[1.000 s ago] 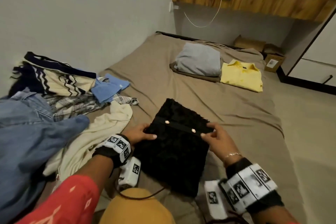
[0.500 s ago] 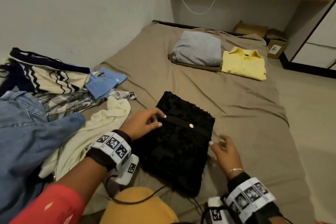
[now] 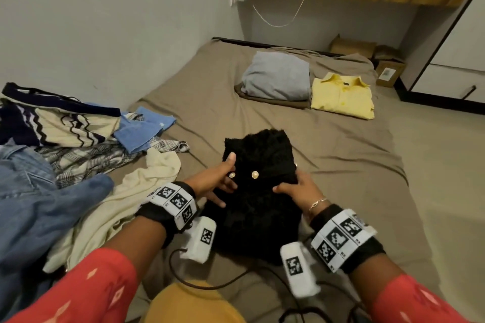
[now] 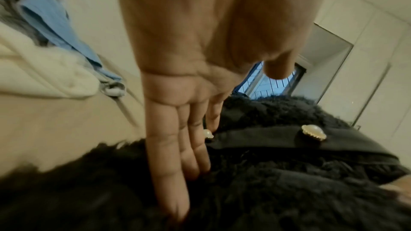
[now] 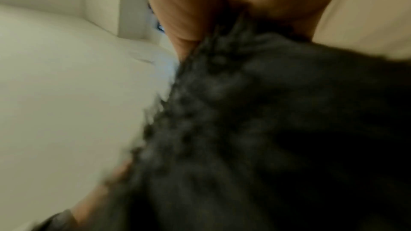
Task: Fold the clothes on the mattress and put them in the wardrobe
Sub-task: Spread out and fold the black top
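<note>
- Brown mattress is seen strewn with an unfolded clothes pile at left; a grey fold and yellow shirt are laid side by side farther off.
- Black fuzzy garment, mid-mattress, is grasped at both sides.
- Left hand is wrapped round its left edge, thumb on top; right hand is clenched on the right edge.
</note>
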`<move>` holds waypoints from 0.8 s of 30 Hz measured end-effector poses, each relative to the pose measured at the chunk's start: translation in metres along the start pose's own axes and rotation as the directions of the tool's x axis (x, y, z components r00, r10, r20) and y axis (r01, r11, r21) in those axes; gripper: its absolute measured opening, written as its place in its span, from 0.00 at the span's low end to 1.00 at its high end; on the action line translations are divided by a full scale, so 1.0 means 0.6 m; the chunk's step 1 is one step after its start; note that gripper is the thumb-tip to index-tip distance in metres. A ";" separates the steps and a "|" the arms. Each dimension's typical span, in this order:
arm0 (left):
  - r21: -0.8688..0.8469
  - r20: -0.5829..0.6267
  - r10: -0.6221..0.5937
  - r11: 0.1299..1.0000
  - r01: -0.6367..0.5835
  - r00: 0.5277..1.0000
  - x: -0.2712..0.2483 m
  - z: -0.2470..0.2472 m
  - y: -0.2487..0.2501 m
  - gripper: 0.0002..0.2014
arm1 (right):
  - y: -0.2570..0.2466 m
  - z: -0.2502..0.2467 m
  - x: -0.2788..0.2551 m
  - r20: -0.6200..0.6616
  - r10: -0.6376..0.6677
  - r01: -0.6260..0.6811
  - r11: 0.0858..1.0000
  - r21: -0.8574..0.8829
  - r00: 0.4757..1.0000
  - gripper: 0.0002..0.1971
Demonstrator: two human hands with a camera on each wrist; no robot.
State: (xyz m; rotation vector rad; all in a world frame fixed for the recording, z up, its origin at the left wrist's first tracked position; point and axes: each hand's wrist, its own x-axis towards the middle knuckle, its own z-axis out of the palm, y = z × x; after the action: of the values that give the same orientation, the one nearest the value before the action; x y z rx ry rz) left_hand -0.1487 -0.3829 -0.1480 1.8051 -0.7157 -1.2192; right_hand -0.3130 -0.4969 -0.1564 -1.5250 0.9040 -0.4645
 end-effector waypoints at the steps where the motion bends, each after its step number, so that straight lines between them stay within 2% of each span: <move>1: -0.088 0.019 0.029 0.996 -0.027 0.999 0.002 0.012 0.015 0.28 | -0.026 -0.019 0.001 0.014 -0.084 0.085 0.992 -0.096 0.996 0.23; 2: -0.173 0.043 0.073 0.983 -0.065 0.996 0.005 0.027 0.032 0.31 | -0.057 -0.040 0.000 0.040 -0.181 0.185 0.955 -0.231 0.983 0.25; 3: -0.272 0.066 0.121 0.957 -0.099 0.990 0.010 0.043 0.047 0.32 | -0.086 -0.060 -0.004 0.078 -0.275 0.282 0.865 -0.414 0.958 0.27; 4: -0.380 0.085 0.163 0.917 -0.120 0.983 0.017 0.061 0.061 0.33 | -0.112 -0.081 -0.011 0.134 -0.334 0.343 0.712 -0.613 0.933 0.29; 6: -0.593 0.117 0.218 0.798 -0.108 0.969 0.028 0.094 0.075 0.36 | -0.138 -0.111 -0.028 0.242 -0.358 0.361 0.314 -0.878 0.902 0.32; 7: -0.671 0.138 0.223 0.738 -0.075 0.965 0.031 0.113 0.079 0.37 | -0.139 -0.120 -0.040 0.289 -0.396 0.366 0.133 -0.921 0.872 0.31; 8: -0.727 0.166 0.205 0.686 -0.020 0.964 0.037 0.130 0.074 0.39 | -0.124 -0.125 -0.050 0.350 -0.457 0.387 -0.014 -0.922 0.818 0.30; 9: -0.764 0.203 0.170 0.644 0.047 0.964 0.044 0.149 0.062 0.39 | -0.102 -0.128 -0.062 0.395 -0.453 0.398 -0.093 -0.913 0.800 0.29; 10: -0.784 0.230 0.131 0.611 0.104 0.964 0.045 0.166 0.049 0.39 | -0.068 -0.129 -0.073 0.403 -0.408 0.388 -0.124 -0.913 0.819 0.27; 11: -0.774 0.244 0.088 0.617 0.140 0.966 0.048 0.181 0.026 0.38 | -0.028 -0.129 -0.084 0.422 -0.371 0.390 -0.162 -0.906 0.827 0.23; 13: -0.643 0.236 -0.076 0.735 0.215 0.969 0.054 0.197 -0.031 0.35 | 0.057 -0.129 -0.103 0.445 -0.209 0.418 -0.163 -0.894 0.871 0.19; 15: -0.437 0.174 -0.234 0.852 0.288 0.957 0.053 0.191 -0.074 0.30 | 0.130 -0.127 -0.120 0.418 -0.009 0.418 -0.050 -0.907 0.908 0.33; 16: -0.370 0.099 -0.250 0.889 0.269 0.963 0.060 0.182 -0.084 0.25 | 0.146 -0.131 -0.127 0.419 -0.016 0.419 -0.002 -0.908 0.908 0.38; 17: -0.318 -0.038 -0.213 0.929 0.190 0.976 0.063 0.173 -0.082 0.18 | 0.146 -0.141 -0.134 0.429 -0.057 0.432 0.072 -0.899 0.902 0.40; 18: -0.232 -0.222 -0.127 0.970 0.074 0.967 0.070 0.161 -0.074 0.14 | 0.133 -0.156 -0.138 0.453 -0.092 0.462 0.214 -0.861 0.887 0.39; 19: -0.118 -0.383 -0.027 0.993 -0.019 0.924 0.077 0.148 -0.064 0.13 | 0.118 -0.173 -0.133 0.455 -0.113 0.464 0.346 -0.815 0.883 0.38; 20: -0.039 -0.481 0.051 0.996 -0.080 0.875 0.076 0.140 -0.045 0.13 | 0.102 -0.192 -0.123 0.407 -0.194 0.450 0.448 -0.772 0.892 0.36; 21: 0.013 -0.513 0.105 0.993 -0.114 0.852 0.082 0.136 -0.033 0.13 | 0.089 -0.211 -0.110 0.323 -0.259 0.414 0.556 -0.721 0.910 0.30; 22: 0.018 -0.499 0.115 0.992 -0.123 0.859 0.085 0.135 -0.020 0.12 | 0.078 -0.231 -0.094 0.205 -0.302 0.356 0.623 -0.696 0.931 0.21; 23: -0.014 -0.444 0.080 0.995 -0.096 0.892 0.089 0.136 -0.012 0.12 | 0.073 -0.252 -0.073 0.114 -0.321 0.310 0.671 -0.673 0.940 0.13; 24: -0.055 -0.367 0.014 0.998 -0.037 0.930 0.089 0.140 -0.004 0.11 | 0.073 -0.268 -0.051 0.042 -0.312 0.257 0.690 -0.677 0.949 0.09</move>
State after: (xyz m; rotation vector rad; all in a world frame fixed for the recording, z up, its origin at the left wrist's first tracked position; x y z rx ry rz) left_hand -0.2067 -0.4514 -0.1909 1.8951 -0.4795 -0.8404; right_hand -0.4631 -0.5755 -0.1634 -2.3658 0.9499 -0.4371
